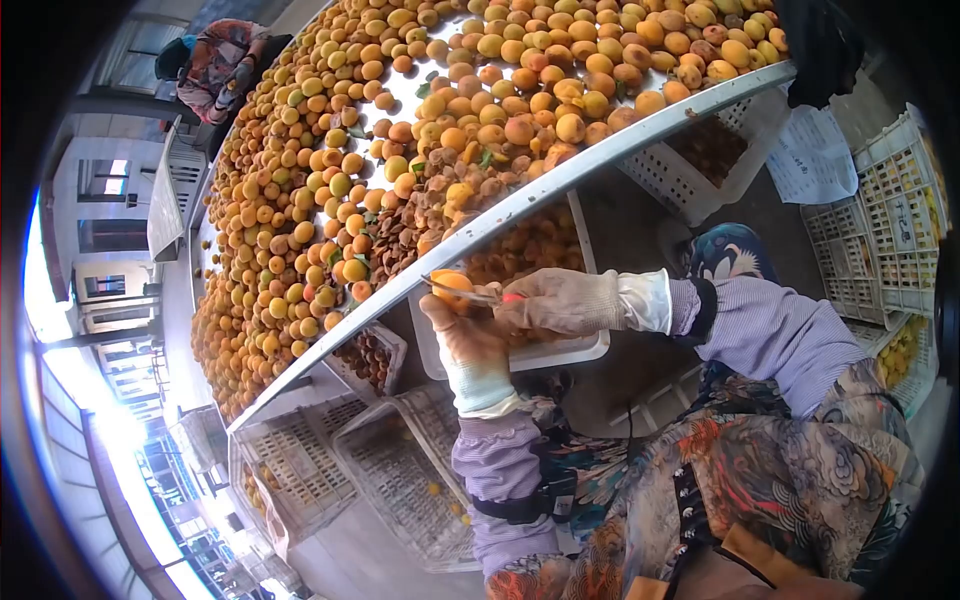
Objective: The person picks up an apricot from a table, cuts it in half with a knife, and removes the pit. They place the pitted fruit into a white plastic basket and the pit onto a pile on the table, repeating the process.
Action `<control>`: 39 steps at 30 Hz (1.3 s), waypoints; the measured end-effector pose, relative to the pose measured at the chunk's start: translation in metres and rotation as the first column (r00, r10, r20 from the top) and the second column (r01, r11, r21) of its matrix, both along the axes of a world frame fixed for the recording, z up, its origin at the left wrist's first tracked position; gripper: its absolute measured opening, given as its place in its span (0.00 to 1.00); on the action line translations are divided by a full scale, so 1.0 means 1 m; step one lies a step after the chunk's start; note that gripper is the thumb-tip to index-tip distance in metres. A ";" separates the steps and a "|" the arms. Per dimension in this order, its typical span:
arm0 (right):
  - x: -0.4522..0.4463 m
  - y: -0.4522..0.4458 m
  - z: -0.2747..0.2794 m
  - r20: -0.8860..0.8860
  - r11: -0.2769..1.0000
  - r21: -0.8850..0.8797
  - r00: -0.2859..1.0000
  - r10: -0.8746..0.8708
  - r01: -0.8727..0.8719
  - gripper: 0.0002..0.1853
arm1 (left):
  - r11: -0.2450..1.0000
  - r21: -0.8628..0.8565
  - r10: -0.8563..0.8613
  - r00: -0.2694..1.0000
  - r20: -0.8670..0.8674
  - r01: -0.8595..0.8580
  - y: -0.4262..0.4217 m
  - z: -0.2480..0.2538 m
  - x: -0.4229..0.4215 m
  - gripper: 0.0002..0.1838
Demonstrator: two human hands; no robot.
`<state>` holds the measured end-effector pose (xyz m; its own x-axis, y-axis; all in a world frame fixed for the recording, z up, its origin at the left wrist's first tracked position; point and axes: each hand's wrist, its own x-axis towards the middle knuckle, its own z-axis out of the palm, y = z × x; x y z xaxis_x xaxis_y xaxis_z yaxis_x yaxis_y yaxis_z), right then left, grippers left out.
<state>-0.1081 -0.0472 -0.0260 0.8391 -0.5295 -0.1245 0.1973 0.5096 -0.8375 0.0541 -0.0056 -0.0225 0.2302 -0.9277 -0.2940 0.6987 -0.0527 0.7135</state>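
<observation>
My left hand (468,345), in a soiled pale glove, is closed around an orange apricot (452,287) near the table's metal rim. In my right hand (560,302), also gloved, is a knife (485,297) with a thin metal blade, and a bit of red shows at the grip. The blade lies against the apricot. How deep it cuts, I cannot tell. Below both hands stands a white crate (590,345) with orange fruit pieces (530,245) in it.
Apricots (300,235) cover the large metal-rimmed table (520,203); brown pits (395,240) lie near its edge. Plastic crates (400,470) stand below at left, more crates (880,220) at right. A paper sheet (812,155) hangs at the right. Another person (220,65) is at the far side.
</observation>
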 end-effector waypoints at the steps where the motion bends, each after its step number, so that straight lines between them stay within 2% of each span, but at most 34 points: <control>1: 0.000 0.000 -0.003 -0.095 0.997 -0.072 0.995 0.028 -0.035 0.13 | 1.000 -0.002 -0.002 1.000 0.001 0.002 0.000 0.000 -0.001 0.32; 2: 0.003 -0.002 0.001 -0.143 0.984 -0.177 0.989 -0.032 0.006 0.16 | 1.000 -0.014 0.001 0.999 0.039 -0.001 -0.001 0.001 -0.003 0.32; 3: 0.002 -0.003 0.005 -0.143 0.984 -0.179 0.989 -0.032 0.006 0.16 | 1.000 -0.027 0.006 0.997 0.076 -0.004 -0.001 0.002 -0.005 0.31; 5: -0.003 -0.005 0.017 -0.280 0.992 -0.094 0.958 0.060 -0.090 0.18 | 0.999 -0.029 0.025 0.998 0.060 -0.024 -0.002 0.008 -0.009 0.31; 8: 0.000 -0.003 0.003 -0.182 0.988 -0.116 0.980 0.078 -0.100 0.18 | 0.997 -0.011 0.074 0.997 0.029 -0.073 -0.004 0.012 -0.012 0.30; 10: -0.001 -0.001 0.006 -0.177 0.992 -0.090 0.981 0.075 -0.092 0.18 | 0.995 0.006 0.103 0.995 0.012 -0.103 -0.004 0.006 -0.007 0.29; 12: 0.001 0.001 0.010 -0.173 0.994 -0.065 0.982 0.074 -0.087 0.18 | 1.000 -0.010 0.002 0.999 0.055 -0.001 -0.004 -0.003 0.005 0.35; 14: 0.005 0.000 0.010 -0.121 0.984 -0.169 0.992 0.033 -0.053 0.18 | 0.999 0.012 0.031 0.998 0.058 -0.032 0.000 0.000 -0.001 0.35; 15: 0.005 0.000 0.011 -0.121 0.984 -0.170 0.992 0.037 -0.058 0.18 | 0.998 0.037 0.055 0.996 0.063 -0.058 0.001 0.005 -0.004 0.36; 17: 0.002 0.000 0.018 -0.223 0.995 -0.043 0.971 0.082 -0.094 0.18 | 0.997 0.043 0.066 0.997 0.034 -0.067 0.001 0.003 -0.004 0.35; 19: 0.003 0.000 0.021 -0.237 0.996 -0.027 0.968 0.077 -0.086 0.18 | 0.996 0.048 0.075 0.997 0.006 -0.075 0.000 -0.002 0.000 0.34; 21: 0.004 0.000 0.022 -0.251 0.997 -0.007 0.965 0.074 -0.078 0.17 | 1.000 0.027 -0.015 1.000 -0.013 0.016 0.002 -0.006 0.007 0.32; 22: 0.004 0.000 0.023 -0.221 0.995 -0.065 0.973 0.064 -0.081 0.17 | 1.000 0.027 -0.014 1.000 -0.013 0.014 0.001 -0.008 0.007 0.32; 24: 0.003 -0.001 0.020 -0.193 0.989 -0.122 0.979 0.058 -0.083 0.18 | 0.999 0.006 0.042 0.997 0.066 -0.042 -0.002 -0.009 0.006 0.29; 26: 0.003 -0.002 0.013 -0.330 0.994 -0.055 0.941 0.072 -0.096 0.17 | 0.997 0.004 0.078 0.992 0.101 -0.079 -0.004 -0.010 0.006 0.28; 27: 0.002 -0.002 0.013 -0.329 0.994 -0.056 0.941 0.074 -0.097 0.17 | 0.994 0.002 0.110 0.984 0.138 -0.111 -0.005 -0.011 0.007 0.27; 30: -0.002 -0.003 0.009 -0.261 0.991 -0.062 0.960 0.099 -0.119 0.17 | 0.999 -0.048 0.018 0.990 0.142 -0.011 0.001 -0.004 0.006 0.25; 31: 0.000 -0.001 0.006 -0.189 0.988 -0.133 0.981 0.049 -0.075 0.17 | 0.999 -0.049 0.014 0.990 0.140 -0.007 0.002 0.000 0.003 0.25; 32: 0.001 0.001 0.004 -0.113 0.979 -0.202 0.994 0.005 -0.028 0.17 | 0.998 -0.066 0.023 0.971 0.240 -0.007 0.003 0.006 -0.002 0.26; 33: 0.000 0.002 0.005 -0.114 0.979 -0.204 0.994 0.004 -0.027 0.17 | 0.996 -0.084 0.036 0.940 0.338 -0.008 0.003 0.009 -0.004 0.26; 35: 0.000 0.004 0.008 -0.179 0.995 0.033 0.978 0.103 -0.099 0.19 | 0.997 -0.069 0.039 0.940 0.338 -0.017 0.002 0.009 -0.005 0.26; 37: -0.003 0.000 0.015 -0.200 0.993 0.026 0.973 0.118 -0.115 0.21 | 0.998 -0.049 0.043 0.941 0.337 -0.028 0.002 0.008 -0.004 0.26; 39: -0.005 -0.001 0.021 -0.220 0.991 0.019 0.967 0.131 -0.131 0.24 | 0.995 -0.055 -0.065 0.961 0.268 0.083 0.003 0.010 -0.002 0.24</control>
<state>-0.1130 -0.0480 -0.0048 0.8527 -0.4158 -0.3164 -0.0609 0.5222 -0.8506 0.0524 -0.0030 -0.0128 0.2217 -0.9601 -0.1706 0.4798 -0.0449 0.8762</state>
